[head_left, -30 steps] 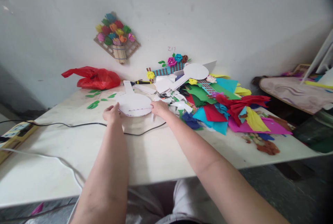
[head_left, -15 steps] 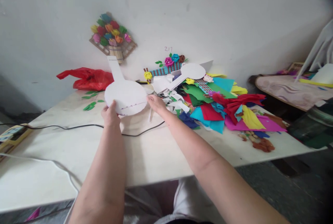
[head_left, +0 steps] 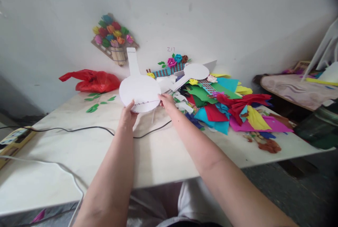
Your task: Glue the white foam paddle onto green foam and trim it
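Between my hands is a white card cutout (head_left: pixel 139 91) with a round body and a long narrow neck pointing up, raised above the table. A pen line with small marks crosses its lower part. My left hand (head_left: pixel 128 115) pinches the bottom left edge, thumb on the front. On the right edge, my right hand (head_left: pixel 167 101) is closed with thumb and fingers. A second white cutout (head_left: pixel 195 71) of similar shape lies tilted on the pile behind, its neck toward the lower left.
Coloured crepe paper (head_left: pixel 213 114) and white scraps heap at the right. A red plastic bag (head_left: pixel 96 81) and green paper leaves (head_left: pixel 93 108) lie at left. A black cable (head_left: pixel 79 127) crosses the table; a paper flower bouquet (head_left: pixel 113 33) hangs on the wall.
Both hands have moved the white cutout to the right and slightly up. Its neck has turned from leaning left to nearly upright.
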Available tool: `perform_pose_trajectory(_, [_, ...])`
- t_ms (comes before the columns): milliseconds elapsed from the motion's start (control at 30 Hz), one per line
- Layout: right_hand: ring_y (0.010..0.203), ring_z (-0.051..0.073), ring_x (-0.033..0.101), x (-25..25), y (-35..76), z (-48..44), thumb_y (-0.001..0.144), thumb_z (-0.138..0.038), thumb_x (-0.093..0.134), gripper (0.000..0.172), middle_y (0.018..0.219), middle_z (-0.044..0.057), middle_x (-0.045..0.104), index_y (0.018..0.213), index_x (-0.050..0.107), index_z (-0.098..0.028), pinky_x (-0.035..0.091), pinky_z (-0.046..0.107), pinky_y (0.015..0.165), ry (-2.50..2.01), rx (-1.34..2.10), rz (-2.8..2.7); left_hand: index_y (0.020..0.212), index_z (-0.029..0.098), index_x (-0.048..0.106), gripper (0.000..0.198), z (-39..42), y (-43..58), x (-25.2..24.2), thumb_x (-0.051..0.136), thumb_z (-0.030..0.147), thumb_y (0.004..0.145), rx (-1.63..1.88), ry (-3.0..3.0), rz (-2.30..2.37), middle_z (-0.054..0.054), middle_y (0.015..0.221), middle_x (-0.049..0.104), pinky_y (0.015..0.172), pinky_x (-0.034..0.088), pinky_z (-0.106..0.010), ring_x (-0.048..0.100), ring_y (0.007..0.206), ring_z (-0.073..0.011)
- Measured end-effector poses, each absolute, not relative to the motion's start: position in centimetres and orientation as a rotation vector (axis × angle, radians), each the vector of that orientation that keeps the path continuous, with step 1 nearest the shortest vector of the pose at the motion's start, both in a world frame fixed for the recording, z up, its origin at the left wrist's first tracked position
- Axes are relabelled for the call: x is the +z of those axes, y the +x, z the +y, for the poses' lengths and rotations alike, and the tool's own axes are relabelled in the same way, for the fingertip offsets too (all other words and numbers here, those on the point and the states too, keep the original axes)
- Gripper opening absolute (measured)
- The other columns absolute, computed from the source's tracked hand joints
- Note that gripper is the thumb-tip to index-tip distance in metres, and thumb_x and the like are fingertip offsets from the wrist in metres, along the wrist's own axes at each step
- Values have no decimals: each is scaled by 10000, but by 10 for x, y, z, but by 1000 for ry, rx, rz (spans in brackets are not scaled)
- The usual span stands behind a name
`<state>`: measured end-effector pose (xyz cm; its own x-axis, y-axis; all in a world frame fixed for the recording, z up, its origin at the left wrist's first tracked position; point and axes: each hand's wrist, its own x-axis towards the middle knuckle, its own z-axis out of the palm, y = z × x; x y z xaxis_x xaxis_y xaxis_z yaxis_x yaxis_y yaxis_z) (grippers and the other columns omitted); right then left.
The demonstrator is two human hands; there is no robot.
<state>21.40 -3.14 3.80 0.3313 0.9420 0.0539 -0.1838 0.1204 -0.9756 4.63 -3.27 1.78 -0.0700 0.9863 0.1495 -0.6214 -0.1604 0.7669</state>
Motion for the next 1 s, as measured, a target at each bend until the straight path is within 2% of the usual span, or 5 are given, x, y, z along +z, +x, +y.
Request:
perform_pose_trajectory(367, [319,35,381,33,220,-31,775,-224,573,102,453,-88,477,699,546,-162,300,148,350,-1135,931,-926,1008,154,608,308,-34,56,12,623,62,715,1467,772,664,-49,999,680,829,557,-355,655,858,-160])
perform_pose_trajectory(533, [360,68,449,31,236,-31,831,-322,489,210,542,-44,572,710,577,-175,362,186,417,-1344,689,-1155,995,158,614,287,-33,54,11,624,69,722,1465,784,640,-46,977,683,847,550,-349,654,862,-157])
perform_pose_trajectory(633, [498,112,554,39,250,-38,860,-325,432,256,670,-1,659,756,619,-185,417,216,527,-1534,458,-1280,985,160,615,302,-35,55,12,626,54,703,1474,783,662,-42,954,687,826,557,-343,653,849,-156])
perform_pose_trajectory(733, [791,175,620,52,265,-50,862,-288,431,246,855,37,702,844,662,-206,424,246,665,-1794,132,-1332,987,169,622,309,-37,57,14,626,56,699,1473,798,687,-40,960,686,795,567,-334,654,842,-160])
perform_pose_trajectory(1000, [1078,294,483,58,327,-71,834,-255,484,278,1104,157,628,988,691,-150,324,416,897,-2241,-431,-1378,962,150,640,306,-35,56,13,611,33,680,1453,805,688,-47,959,687,666,583,-261,644,745,-134])
